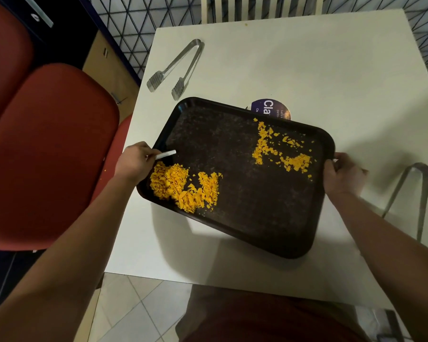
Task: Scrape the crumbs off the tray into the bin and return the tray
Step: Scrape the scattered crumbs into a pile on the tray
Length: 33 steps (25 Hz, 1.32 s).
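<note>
- While the tray [245, 201] sits tilted over the tabletop [306, 70], the left hand [136, 160] pinches a small white scraper [166, 154] and the right hand [343, 175] holds the tray's edge.
- If the tray tips more, the big crumbs pile [183, 186] could spill onto the tabletop, I think.
- I count one tray, two crumb piles [279, 149] and two tongs [176, 67]. No bin shows.

A round dark purple sticker [273, 110] on the white counter [306, 70] shows white letters "Cla", the rest cut off by the tray [245, 218] rim. Smaller lines of print beside them are too small to read.
</note>
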Tool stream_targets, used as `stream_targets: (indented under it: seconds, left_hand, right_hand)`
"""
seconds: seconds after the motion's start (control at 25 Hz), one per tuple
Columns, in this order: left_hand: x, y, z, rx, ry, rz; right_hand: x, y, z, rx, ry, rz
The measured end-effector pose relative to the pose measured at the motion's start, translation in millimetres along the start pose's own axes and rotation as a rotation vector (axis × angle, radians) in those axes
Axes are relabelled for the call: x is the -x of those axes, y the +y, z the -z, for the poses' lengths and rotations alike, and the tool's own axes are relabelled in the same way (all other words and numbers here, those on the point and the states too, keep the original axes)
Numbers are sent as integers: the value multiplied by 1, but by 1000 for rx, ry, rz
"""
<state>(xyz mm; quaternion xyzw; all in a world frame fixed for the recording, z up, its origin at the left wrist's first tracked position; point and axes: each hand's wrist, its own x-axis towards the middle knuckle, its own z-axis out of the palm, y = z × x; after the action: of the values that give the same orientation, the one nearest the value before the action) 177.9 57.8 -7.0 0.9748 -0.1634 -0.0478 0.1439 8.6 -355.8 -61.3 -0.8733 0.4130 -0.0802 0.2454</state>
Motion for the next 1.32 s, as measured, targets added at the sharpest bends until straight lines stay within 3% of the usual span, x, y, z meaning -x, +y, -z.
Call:
stream_targets:
  seconds: [0.12,0.32,0.56,0.68,0.84,1.08,1.32]
  left_hand:
    - [-7,6,-2,-44,19,67]
    - [1,-2,2,12,-145,-122]
    - [-15,10,-9,-6,-67,8]
    - [-14,18,-7,-57,-93,-115]
    - [-40,66,-13,-29,29,-174]
    - [-83,126,-50,-79,-80,-150]
    - [-73,117,-53,-219,-264,-542]
  right_hand:
    - [-1,0,0,-4,0,7]
    - [2,-2,2,-14,-7,17]
    - [4,-4,6,22,-19,33]
    - [3,-4,4,38,-31,36]
    - [2,-3,3,60,-39,43]
    - [4,-4,5,-10,-8,43]
    - [3,-2,4,-37,16,48]
